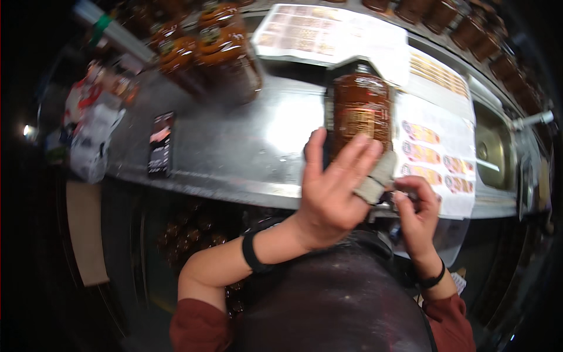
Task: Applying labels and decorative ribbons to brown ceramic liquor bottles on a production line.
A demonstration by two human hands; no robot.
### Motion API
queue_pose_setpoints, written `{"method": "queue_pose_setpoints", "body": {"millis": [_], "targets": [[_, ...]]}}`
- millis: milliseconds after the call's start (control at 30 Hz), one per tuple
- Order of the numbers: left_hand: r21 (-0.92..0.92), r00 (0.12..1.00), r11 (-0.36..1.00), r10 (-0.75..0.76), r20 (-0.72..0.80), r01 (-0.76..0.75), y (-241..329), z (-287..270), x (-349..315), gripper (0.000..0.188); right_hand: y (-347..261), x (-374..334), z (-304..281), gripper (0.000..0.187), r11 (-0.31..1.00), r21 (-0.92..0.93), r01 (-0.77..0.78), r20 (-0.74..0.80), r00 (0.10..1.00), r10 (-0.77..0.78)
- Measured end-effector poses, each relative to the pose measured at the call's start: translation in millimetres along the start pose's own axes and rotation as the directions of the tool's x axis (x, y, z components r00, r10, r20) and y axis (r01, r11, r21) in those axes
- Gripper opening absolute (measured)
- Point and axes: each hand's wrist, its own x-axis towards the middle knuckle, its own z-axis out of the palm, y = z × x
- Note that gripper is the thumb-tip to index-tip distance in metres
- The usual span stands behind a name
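Holding a brown sauce bottle [359, 111] upright near the bench [234, 152] front edge, the left hand [331, 188] wraps it loosely while the right hand [417, 214] pinches something small just beside its base.

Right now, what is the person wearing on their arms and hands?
Both hands are bare, no gloves. The left hand has a black band around the wrist, with a dark red sleeve pushed up past the elbow. The right hand also has a thin black wristband, and its dark red sleeve ends just behind it.
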Motion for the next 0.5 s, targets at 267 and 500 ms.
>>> {"method": "queue_pose_setpoints", "body": {"millis": [267, 500], "targets": [[-0.128, 0.993, 0.985, -0.116, 0.016, 0.117, -18, -2, -18, 0.051, -6, 0, 3, 0.027, 0.995, 0.099, -0.027, 0.031, 0.999, 0.024], [-0.159, 0.981, 0.970, -0.174, 0.081, 0.185, -15, -14, -33, 0.053, -17, 10, 8, 0.039, 0.985, -0.080, 0.155, 0.048, 0.987, -0.152]]}}
